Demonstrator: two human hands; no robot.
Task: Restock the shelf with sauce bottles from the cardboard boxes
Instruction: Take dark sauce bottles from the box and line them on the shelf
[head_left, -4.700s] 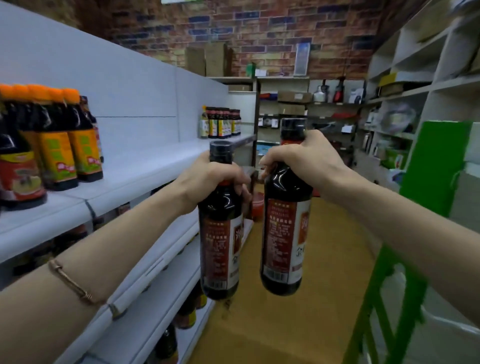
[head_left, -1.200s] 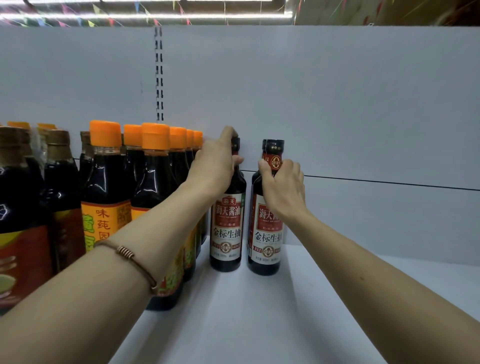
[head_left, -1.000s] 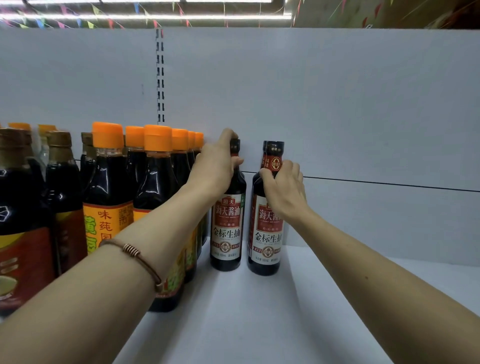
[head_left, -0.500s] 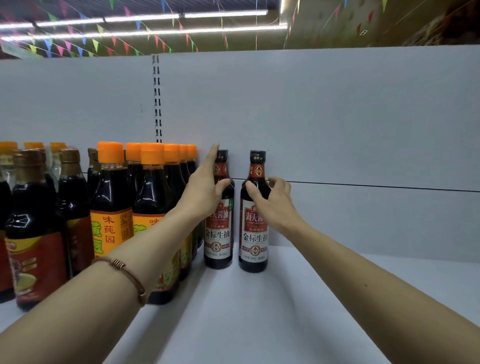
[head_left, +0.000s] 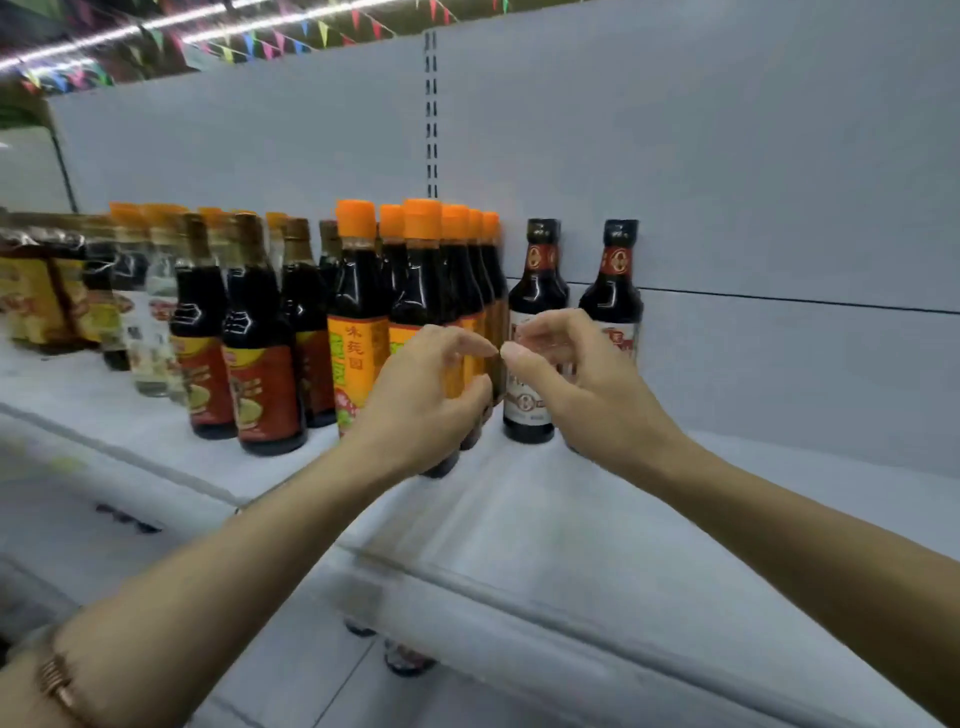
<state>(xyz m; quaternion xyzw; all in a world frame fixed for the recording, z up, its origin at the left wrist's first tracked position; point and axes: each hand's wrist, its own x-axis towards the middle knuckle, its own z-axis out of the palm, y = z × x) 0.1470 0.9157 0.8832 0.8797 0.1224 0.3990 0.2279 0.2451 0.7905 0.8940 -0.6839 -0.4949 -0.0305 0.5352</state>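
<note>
My left hand (head_left: 426, 395) and right hand (head_left: 576, 379) hang loosely curled, holding nothing; a careless knuckle could topple the two bottles (head_left: 537, 332) at the far right.

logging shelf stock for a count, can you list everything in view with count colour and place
black-capped dark sauce bottles with red-and-white labels: two, standing at the back panel, right of the others
orange-capped dark sauce bottles with yellow labels: a tight cluster, number unclear, middle
brown-capped dark bottles with red labels: several, blurred, left
white metal shelf: one, bearing all the bottles
coloured bunting flags: a string, top left
left hand: loosely curled, holds nothing
right hand: loosely curled, holds nothing
</note>
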